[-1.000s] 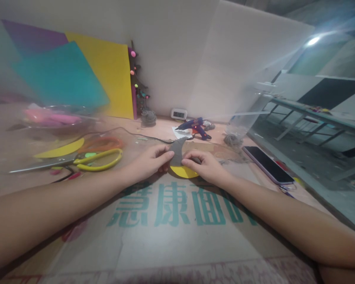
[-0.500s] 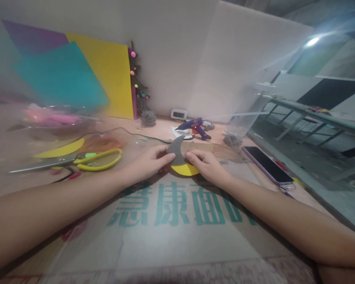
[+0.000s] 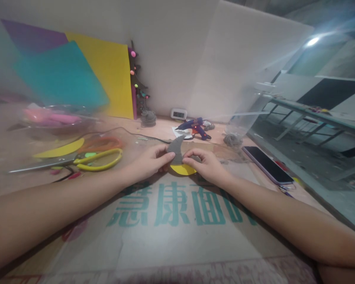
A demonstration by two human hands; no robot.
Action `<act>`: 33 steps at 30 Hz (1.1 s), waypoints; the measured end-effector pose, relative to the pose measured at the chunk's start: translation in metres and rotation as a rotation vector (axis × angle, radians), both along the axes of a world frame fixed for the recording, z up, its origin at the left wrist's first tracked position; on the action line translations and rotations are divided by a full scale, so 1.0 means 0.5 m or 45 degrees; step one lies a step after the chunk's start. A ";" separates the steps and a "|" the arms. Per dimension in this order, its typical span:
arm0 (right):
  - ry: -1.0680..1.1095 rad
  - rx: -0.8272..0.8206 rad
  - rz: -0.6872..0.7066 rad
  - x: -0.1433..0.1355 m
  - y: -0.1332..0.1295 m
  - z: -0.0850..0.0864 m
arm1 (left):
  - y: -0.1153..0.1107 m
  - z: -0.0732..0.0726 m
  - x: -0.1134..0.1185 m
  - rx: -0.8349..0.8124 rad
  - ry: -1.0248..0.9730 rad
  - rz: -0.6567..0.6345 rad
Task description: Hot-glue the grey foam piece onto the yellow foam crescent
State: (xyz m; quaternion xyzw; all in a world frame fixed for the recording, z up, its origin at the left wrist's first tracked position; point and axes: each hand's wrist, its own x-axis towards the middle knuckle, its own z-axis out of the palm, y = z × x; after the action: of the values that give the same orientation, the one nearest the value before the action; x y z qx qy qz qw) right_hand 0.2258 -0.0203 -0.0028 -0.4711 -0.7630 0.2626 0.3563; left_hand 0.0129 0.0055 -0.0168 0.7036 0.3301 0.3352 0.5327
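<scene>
Between my hands is a flat grey crescent-shaped piece [image 3: 176, 149] with a pointed upper tip. A yellow piece [image 3: 183, 169] with a rounded edge shows below it; whether the two are joined I cannot tell. My left hand [image 3: 155, 159] pinches the left edge of the grey crescent, thumb on top. With thumb and index finger bent together, my right hand [image 3: 205, 163] grips its lower right edge, close to the yellow piece. Both forearms rest over a sheet [image 3: 165, 244] with large green characters.
Yellow-handled scissors [image 3: 99, 159] and a curved yellow cutout [image 3: 60, 149] lie at left. A dark blue glue gun [image 3: 192, 127] and small white clock [image 3: 178, 114] stand behind. A phone [image 3: 268, 165] lies at right. Coloured sheets [image 3: 62, 75] lean at the back left.
My right thumb and fingertips have shifted slightly left along the grey crescent, and the fingers are more rounded. My left hand stays where it was.
</scene>
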 end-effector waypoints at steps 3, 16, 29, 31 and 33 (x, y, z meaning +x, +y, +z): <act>-0.006 0.003 0.011 0.000 0.000 0.001 | -0.002 0.003 0.001 0.000 0.007 -0.004; 0.078 -0.086 0.037 0.000 -0.001 0.003 | 0.000 0.004 0.000 0.061 0.029 0.010; -0.115 0.138 0.126 0.000 0.000 0.000 | -0.005 0.007 0.000 0.065 0.061 -0.025; -0.112 0.140 0.128 0.001 0.001 -0.002 | -0.005 0.006 -0.001 0.055 0.057 -0.024; -0.118 0.136 0.131 0.002 0.001 -0.003 | -0.003 0.006 -0.001 0.051 0.054 -0.026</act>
State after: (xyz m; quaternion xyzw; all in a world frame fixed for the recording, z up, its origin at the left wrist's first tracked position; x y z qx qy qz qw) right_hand 0.2268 -0.0197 -0.0042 -0.4232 -0.8147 0.2175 0.3314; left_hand 0.0124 0.0038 -0.0141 0.7243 0.3273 0.3213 0.5148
